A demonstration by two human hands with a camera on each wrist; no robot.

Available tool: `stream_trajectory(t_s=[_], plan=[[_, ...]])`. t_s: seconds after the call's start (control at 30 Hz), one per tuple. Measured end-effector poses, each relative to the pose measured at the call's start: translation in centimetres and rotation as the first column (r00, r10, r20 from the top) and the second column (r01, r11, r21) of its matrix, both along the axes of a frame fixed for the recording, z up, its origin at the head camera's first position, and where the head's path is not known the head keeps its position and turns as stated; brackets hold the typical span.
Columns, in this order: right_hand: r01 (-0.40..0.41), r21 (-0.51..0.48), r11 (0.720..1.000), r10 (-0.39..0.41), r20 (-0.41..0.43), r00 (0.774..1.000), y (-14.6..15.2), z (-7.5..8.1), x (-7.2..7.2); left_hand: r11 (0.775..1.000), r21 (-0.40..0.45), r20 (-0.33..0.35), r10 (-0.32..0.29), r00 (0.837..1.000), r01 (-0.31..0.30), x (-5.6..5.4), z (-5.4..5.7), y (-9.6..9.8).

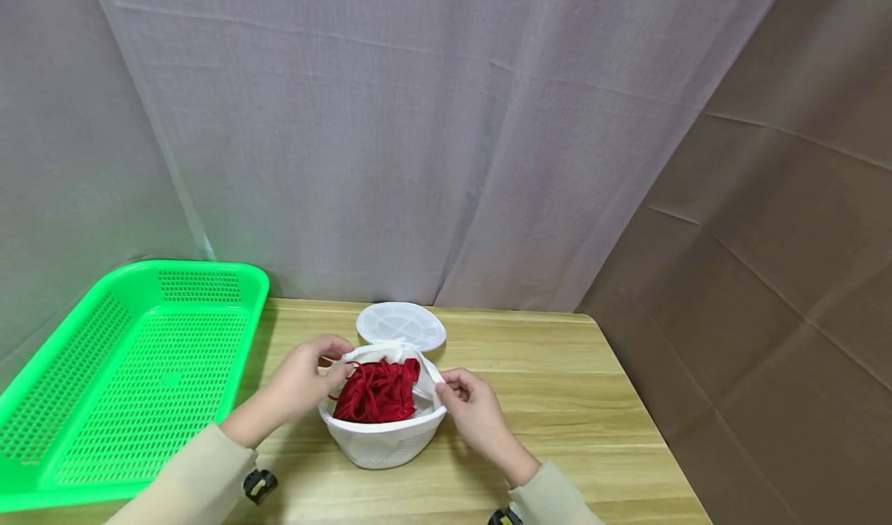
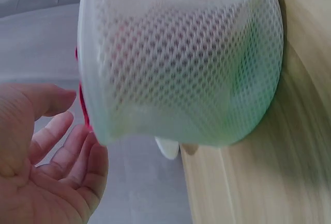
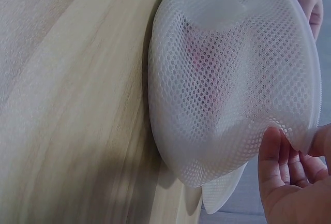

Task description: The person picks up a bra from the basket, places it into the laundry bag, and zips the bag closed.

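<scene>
A white mesh laundry bag (image 1: 383, 446) stands on the table, its round lid (image 1: 400, 324) folded back behind it. Inside lies a crumpled dark red garment (image 1: 376, 393) with thin straps, some reaching the left rim. At that rim is my left hand (image 1: 307, 374), fingers loosely bent around the edge; the left wrist view shows a gap between thumb and fingers, with a red strap close to the fingertips. My right hand (image 1: 477, 413) pinches the bag's right rim between thumb and fingers. Through the mesh wall (image 3: 217, 79), the garment shows only as a faint red tint.
A large green plastic basket (image 1: 259, 283) stands on the left of the wooden table (image 1: 571, 401). Grey cloth (image 1: 348, 138) hangs behind the table, and brown cloth (image 1: 780, 262) hangs along the right side.
</scene>
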State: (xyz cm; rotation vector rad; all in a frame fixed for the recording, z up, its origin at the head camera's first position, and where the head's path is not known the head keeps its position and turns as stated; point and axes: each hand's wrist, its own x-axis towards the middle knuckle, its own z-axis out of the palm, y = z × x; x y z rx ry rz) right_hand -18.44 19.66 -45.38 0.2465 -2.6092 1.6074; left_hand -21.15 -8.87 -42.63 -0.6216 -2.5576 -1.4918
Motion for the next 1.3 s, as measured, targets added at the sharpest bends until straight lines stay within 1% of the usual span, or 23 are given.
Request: stream_trajectory(t_s=[0.07,0.13,0.27,0.37,0.47,0.6,0.7,1.03,1.2,1.3], plan=[[-0.002,0.001,1.000,0.002,-0.008,1.000,0.0,0.1,0.0,1.000,0.003,-0.012,0.018,1.000,-0.018,-0.1,0.0,-0.5],[-0.001,-0.002,1.000,0.001,-0.008,1.000,0.1,0.1,0.1,0.999,0.012,0.000,0.036,0.999,-0.036,-0.1,-0.1,-0.9],[0.002,0.002,1.000,-0.002,0.004,1.000,0.2,0.1,0.1,0.998,0.029,0.071,0.058,0.996,-0.060,-0.1,-0.3,-1.4],[0.000,0.010,1.000,0.000,0.007,1.000,0.2,0.0,0.1,0.997,0.043,0.131,0.055,0.990,-0.061,-0.1,-0.5,-1.5],[0.000,0.013,1.000,0.000,0.011,1.000,0.3,0.0,0.1,0.998,0.054,0.174,0.036,0.984,-0.046,0.0,-0.7,-1.5],[0.003,0.008,1.000,-0.003,0.013,1.000,0.2,0.2,0.2,0.998,0.057,0.221,0.025,0.975,-0.039,0.2,-0.8,-1.4],[0.001,0.003,1.000,-0.001,0.005,1.000,0.1,0.2,0.2,0.998,0.042,0.254,0.034,0.967,-0.046,0.2,-0.9,-1.4],[-0.014,-0.016,1.000,0.014,0.003,1.000,0.0,0.2,0.2,0.999,0.028,0.293,0.037,0.955,-0.047,0.4,-0.9,-1.0],[-0.018,-0.035,0.999,0.018,-0.017,1.000,-0.1,0.1,0.4,0.997,0.068,0.332,0.007,0.943,-0.031,0.4,-1.2,-0.8],[-0.029,-0.042,0.999,0.029,-0.015,0.999,-0.7,1.7,1.1,0.996,0.085,0.365,-0.018,0.931,-0.014,0.3,-1.6,-0.7]])
